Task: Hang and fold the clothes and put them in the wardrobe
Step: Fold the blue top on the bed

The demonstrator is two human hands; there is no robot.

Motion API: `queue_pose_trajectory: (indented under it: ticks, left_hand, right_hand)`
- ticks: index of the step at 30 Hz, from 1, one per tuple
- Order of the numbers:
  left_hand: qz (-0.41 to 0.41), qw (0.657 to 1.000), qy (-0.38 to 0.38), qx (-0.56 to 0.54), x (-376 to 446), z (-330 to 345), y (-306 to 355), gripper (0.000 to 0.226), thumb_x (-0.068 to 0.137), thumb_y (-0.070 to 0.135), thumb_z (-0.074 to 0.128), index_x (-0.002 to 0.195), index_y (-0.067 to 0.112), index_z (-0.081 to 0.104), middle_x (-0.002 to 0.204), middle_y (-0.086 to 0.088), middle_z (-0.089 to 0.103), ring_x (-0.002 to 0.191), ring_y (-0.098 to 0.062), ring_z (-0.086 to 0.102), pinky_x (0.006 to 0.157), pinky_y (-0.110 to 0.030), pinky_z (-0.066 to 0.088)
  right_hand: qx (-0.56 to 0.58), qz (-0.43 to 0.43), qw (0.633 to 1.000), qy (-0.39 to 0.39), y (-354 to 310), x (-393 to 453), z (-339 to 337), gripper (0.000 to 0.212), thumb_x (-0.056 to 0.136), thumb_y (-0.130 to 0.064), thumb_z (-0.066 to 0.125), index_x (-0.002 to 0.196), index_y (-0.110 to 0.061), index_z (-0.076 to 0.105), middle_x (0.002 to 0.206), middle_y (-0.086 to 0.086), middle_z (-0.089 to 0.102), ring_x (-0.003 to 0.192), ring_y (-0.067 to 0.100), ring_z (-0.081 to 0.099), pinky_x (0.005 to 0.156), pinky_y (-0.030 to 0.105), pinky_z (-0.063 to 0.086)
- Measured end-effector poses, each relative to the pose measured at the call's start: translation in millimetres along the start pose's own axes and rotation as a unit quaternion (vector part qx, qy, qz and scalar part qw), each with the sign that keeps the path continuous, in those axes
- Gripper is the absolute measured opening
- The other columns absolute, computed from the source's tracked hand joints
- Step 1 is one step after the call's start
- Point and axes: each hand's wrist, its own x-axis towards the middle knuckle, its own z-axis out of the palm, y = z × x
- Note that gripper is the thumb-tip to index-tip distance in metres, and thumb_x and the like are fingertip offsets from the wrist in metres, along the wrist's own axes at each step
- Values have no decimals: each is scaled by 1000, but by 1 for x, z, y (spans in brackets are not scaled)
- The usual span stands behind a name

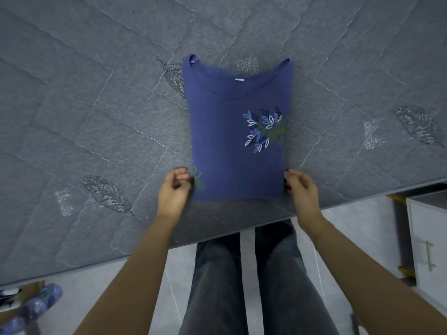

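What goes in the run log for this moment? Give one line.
stage: folding | blue top flat on grey quilt | left hand grip: near-left edge | right hand grip: near-right edge

**Bed and what lies on it**

The bed (96,105) is covered by a grey quilted spread stitched with leaf motifs. A blue T-shirt (232,141), folded narrow with its sides tucked under, is laid flat on it near the front edge, neckline pointed away, leaf print upward.
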Motion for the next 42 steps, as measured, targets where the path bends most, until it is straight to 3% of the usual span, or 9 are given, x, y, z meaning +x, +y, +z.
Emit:
queue_pose_trajectory:
  ticks: [3,7,10,15,18,24,27,34,42]
  left_hand:
    - [-51,981,-25,-183,27,6,39,29,93,-3,54,120,10,51,100,1,63,91,-4,61,86,-13,48]
    - [-85,953,-164,-240,75,16,84,11,94,10,56,104,13,58,93,1,72,80,-5,68,78,-19,51]
    - [-113,916,-282,-261,98,25,103,32,87,18,62,117,7,65,117,-9,69,101,-18,69,84,-29,57]
    - [-105,942,-221,-229,111,47,107,35,88,16,66,122,5,64,109,-9,73,96,-20,71,76,-30,58]
    - [-80,953,-179,-233,101,55,107,28,87,12,68,113,3,67,101,-9,75,88,-19,73,71,-29,58]
    - [-31,943,-206,-261,37,52,139,25,78,12,71,103,8,72,102,-11,74,90,-20,72,73,-28,58]
    - [12,938,-246,-243,-15,45,174,33,77,14,72,109,9,70,108,-11,73,96,-20,71,74,-26,57]
    - [127,910,-363,-155,-155,49,264,35,73,18,75,108,14,70,110,-8,73,96,-19,71,71,-24,56]
    - [215,835,-506,11,-340,95,320,34,68,23,81,100,17,72,102,-3,75,93,-18,72,64,-20,55]
  right_hand:
    - [49,4,997,-55,-36,27,17,35,91,-21,67,121,-5,62,111,6,69,96,13,64,89,28,52]
    - [68,3,977,-204,-87,72,46,23,90,-19,68,111,-11,69,108,4,74,96,14,70,77,24,55]
    - [49,19,962,-267,-110,94,66,32,86,-14,70,118,-8,66,113,8,72,100,20,70,77,28,57]
    - [24,63,959,-277,-116,111,77,38,80,-18,77,115,-9,68,109,9,73,98,25,71,74,33,59]
    - [70,50,963,-255,-114,104,70,41,81,-16,77,120,-5,66,113,11,72,102,26,70,78,35,58]
    - [134,-14,968,-210,-131,38,26,27,83,-12,74,110,-7,71,111,13,72,101,30,70,77,37,59]
    - [148,-64,972,-173,-151,-28,-13,22,82,-13,74,103,-12,74,109,12,73,100,30,70,81,41,60]
    - [228,-170,959,2,-185,-196,-115,38,77,-14,74,113,-11,67,110,9,73,100,32,70,86,47,57]
    - [343,-230,895,171,-153,-378,-247,32,65,-15,80,96,-16,70,92,8,76,79,28,74,57,30,58]
